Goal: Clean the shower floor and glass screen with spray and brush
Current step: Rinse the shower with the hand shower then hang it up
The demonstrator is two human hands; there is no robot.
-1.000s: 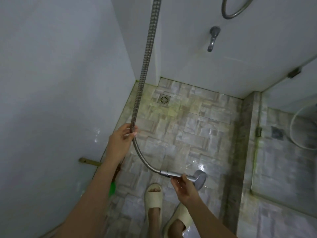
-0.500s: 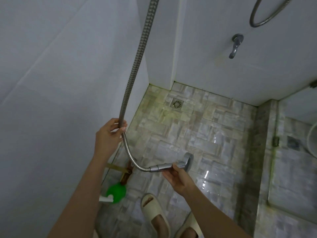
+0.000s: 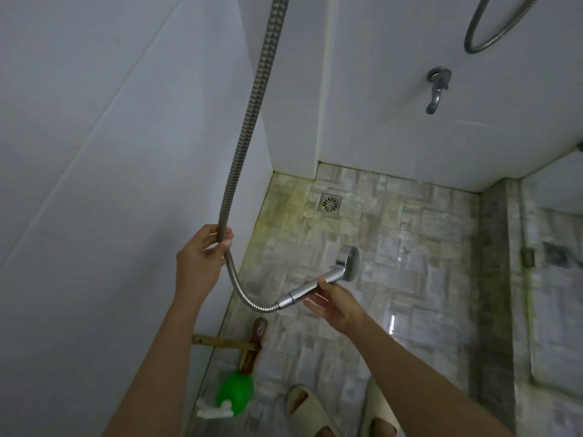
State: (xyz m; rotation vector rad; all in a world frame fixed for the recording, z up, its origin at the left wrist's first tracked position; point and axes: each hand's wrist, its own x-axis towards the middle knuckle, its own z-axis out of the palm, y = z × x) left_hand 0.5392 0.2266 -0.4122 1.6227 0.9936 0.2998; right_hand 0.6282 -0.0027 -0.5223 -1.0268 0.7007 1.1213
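Two holds: left hand (image 3: 202, 260) curled round the hose (image 3: 252, 121), right hand (image 3: 334, 305) loosely pinching the shower head (image 3: 334, 272). Might slip from that slack pinch onto the wet floor (image 3: 410, 231).

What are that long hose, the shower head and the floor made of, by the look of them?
The hose looks like metal: spiral-ribbed, dull silver sheen. The shower head is chrome-bright; metal or plated plastic, I cannot tell. The floor seems stone-look tile: beige-grey patches, grout lines, wet gloss.
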